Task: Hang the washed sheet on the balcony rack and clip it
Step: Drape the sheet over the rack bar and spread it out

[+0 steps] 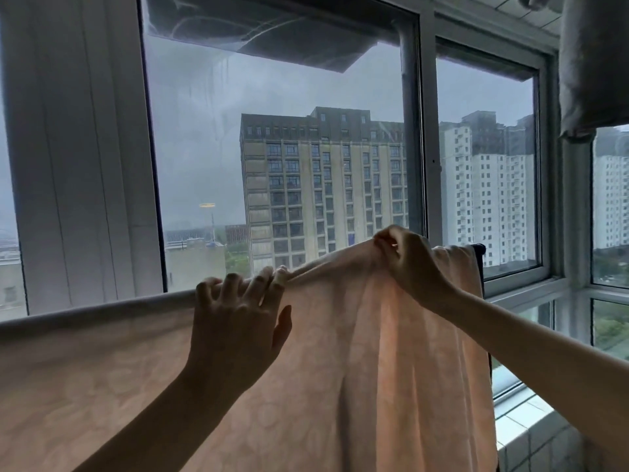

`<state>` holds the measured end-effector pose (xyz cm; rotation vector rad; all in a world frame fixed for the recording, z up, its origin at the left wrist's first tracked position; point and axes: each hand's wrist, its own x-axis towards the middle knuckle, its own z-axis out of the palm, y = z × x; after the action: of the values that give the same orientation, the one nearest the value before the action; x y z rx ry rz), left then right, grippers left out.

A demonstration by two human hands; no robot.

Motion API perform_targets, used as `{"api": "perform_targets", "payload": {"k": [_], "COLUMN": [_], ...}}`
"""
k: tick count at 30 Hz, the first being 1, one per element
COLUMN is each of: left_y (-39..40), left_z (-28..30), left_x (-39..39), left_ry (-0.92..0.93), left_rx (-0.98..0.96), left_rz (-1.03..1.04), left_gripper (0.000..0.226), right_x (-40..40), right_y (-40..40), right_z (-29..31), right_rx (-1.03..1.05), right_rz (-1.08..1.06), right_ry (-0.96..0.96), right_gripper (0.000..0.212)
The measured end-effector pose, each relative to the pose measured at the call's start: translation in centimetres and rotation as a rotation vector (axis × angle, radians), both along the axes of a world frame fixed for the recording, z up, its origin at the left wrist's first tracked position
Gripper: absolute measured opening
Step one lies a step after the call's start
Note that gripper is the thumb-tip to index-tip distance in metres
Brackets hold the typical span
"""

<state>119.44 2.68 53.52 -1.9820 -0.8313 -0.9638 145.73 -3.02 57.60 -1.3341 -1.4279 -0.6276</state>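
Sheet: a pale peach sheet with a faint woven pattern hangs over a horizontal bar, draping down toward the camera and filling the lower half of the view from the left edge to just short of the right window frame.
Top fold: lies smooth along the bar on the left; between the two hands it is lifted and pulled taut into a rising ridge (highest under the right hand).
Left hand: raised with its back to the camera, fingers spread and curled over the top fold, the fingertips resting on the far side; the fabric bunches just beside its forefinger.
Right hand: fingers drawn together and clamped on a gathered pinch of the top edge, holding it above the bar line.
Rack: only a dark end piece shows past the right edge of the cloth; the rest of the bar is covered.
Clips: a small pale thing by the left forefinger may be fabric or a peg; I cannot tell which.
Windows: large glazed panes with white frames stand behind the bar, showing tall apartment blocks under a grey sky.
Upper right: a grey cloth hangs from above.
Lower right: a white tiled ledge runs beneath the panes.
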Motion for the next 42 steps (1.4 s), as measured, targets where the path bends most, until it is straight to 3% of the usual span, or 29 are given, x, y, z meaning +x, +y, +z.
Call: {"api": "perform_targets", "payload": {"k": [18,26,35,42], "left_y": [-0.3,0.3,0.3,0.3], "left_z": [-0.2,-0.5,-0.6,-1.2], "left_x": [7.8,7.4,7.5,7.7], "left_ry": [0.025,-0.006,0.01,-0.014], "left_rx": [0.053,0.068,0.102,0.16], "left_rz": [0.023,0.041,0.088,0.132], "left_gripper": [0.053,0.052,0.056,0.056], "right_x": [3.0,5.4,4.9,10.7], "right_y": [-1.8,-0.8,0.9,-0.3], "right_z": [-0.7,0.3,0.2,0.1], "right_rx": [-0.069,-0.232,-0.154,-0.08], "right_rz": [0.074,0.065,0.108,-0.066], "right_ry": [-0.233,-0.233,-0.178,0.059], "right_gripper": [0.006,0.019,0.006,0.011]}}
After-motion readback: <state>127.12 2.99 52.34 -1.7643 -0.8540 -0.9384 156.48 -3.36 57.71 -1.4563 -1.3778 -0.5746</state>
